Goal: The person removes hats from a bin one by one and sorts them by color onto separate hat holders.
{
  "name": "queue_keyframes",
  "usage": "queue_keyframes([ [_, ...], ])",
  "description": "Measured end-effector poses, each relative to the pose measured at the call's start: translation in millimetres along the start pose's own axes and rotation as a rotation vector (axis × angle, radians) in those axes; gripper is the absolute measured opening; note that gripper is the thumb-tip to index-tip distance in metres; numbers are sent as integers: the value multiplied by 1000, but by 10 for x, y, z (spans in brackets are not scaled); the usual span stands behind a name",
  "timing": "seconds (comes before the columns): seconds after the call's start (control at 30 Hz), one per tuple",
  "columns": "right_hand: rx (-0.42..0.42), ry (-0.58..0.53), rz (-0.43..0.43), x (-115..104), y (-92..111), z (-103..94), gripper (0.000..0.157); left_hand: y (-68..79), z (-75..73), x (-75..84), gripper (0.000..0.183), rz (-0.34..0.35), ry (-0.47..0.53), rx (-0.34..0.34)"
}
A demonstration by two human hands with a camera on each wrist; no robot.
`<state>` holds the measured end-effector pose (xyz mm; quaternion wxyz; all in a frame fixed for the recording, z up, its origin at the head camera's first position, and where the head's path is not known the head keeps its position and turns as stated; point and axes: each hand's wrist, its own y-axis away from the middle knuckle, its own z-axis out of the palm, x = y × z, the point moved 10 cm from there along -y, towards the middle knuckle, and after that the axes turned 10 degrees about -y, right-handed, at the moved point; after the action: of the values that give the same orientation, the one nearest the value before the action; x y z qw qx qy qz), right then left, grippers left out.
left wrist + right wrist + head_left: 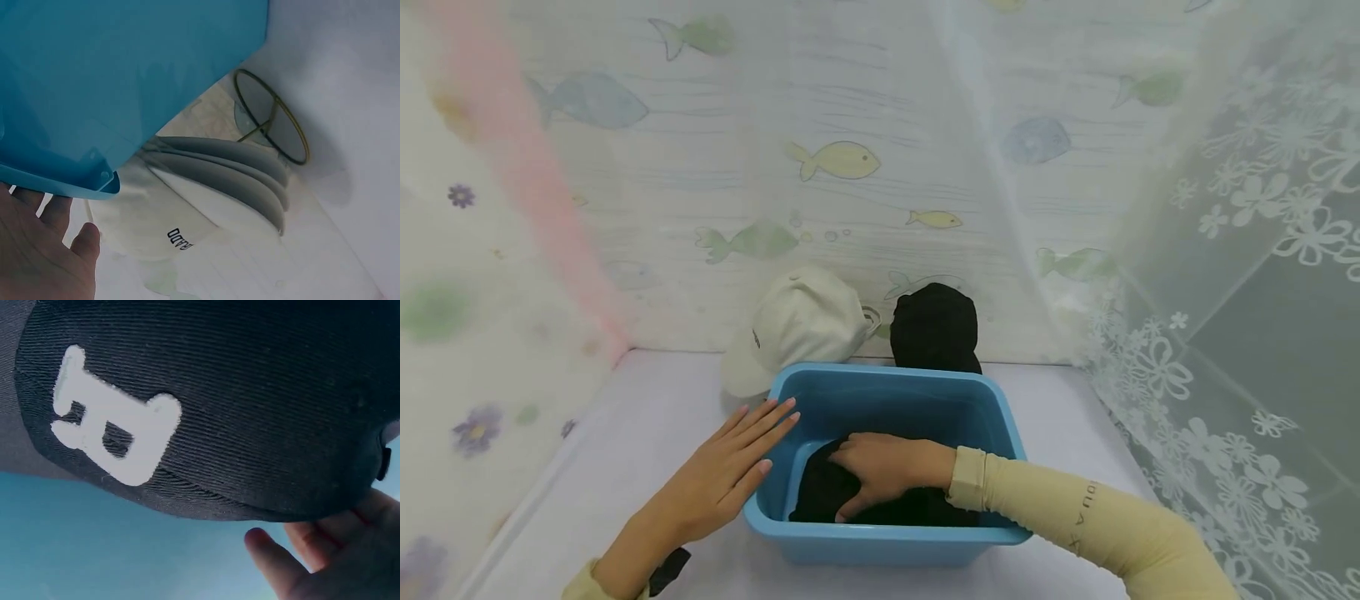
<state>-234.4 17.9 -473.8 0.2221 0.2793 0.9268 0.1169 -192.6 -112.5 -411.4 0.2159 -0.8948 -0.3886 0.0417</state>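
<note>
Two hands at work. Right hand [880, 467] is down inside the blue bin [887, 532], on the black cap [820, 492]. Right grip: thumb and forefinger apart in head view; in right wrist view the other fingers pass behind the cap's lower edge, so can't tell if it's clamped on. Cap lies on the bin floor, lower part cut off by the front rim; one cap or several, can't tell. White letter patch [119, 425] on the cap, tilted, hard to read.

Left hand [722, 479] is at the bin's left rim, grip loose, fingers extended; left wrist view loses some fingertips behind the rim. Black item [670, 571] at the left wrist, mostly covered. Sleeves: right one [1075, 508] crosses the bin's right rim and hides that corner.

Behind the bin: white cap [808, 321], lower edge blocked by the bin, lettering only partly legible, several brims stacked in left wrist view. Brass-coloured ring frame [265, 127] near them. Second black cap [934, 325] beside it, bottom hidden. White tabletop [1052, 417], fish-print curtain [880, 92] behind, flowered lace [1255, 475] right.
</note>
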Motion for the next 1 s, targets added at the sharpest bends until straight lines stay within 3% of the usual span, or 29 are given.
queue_keyframes([
  [0.17,67,-56,-4,16,-33,-85,71,3,-15,4,58,2,14,16],
  [0.4,97,-217,-119,19,55,-227,39,13,24,-22,57,-26,63,-1],
  [0.63,124,-310,-201,22,189,-402,30,14,-5,-35,56,-26,64,22],
  [0.73,101,-380,-222,23,223,-437,33,17,-14,-40,56,-26,71,27],
  [0.83,31,-419,-203,53,235,-376,47,18,-2,-45,56,-31,73,16],
  [1.0,-52,-401,-133,124,225,-235,55,18,30,-49,55,-42,87,-4],
])
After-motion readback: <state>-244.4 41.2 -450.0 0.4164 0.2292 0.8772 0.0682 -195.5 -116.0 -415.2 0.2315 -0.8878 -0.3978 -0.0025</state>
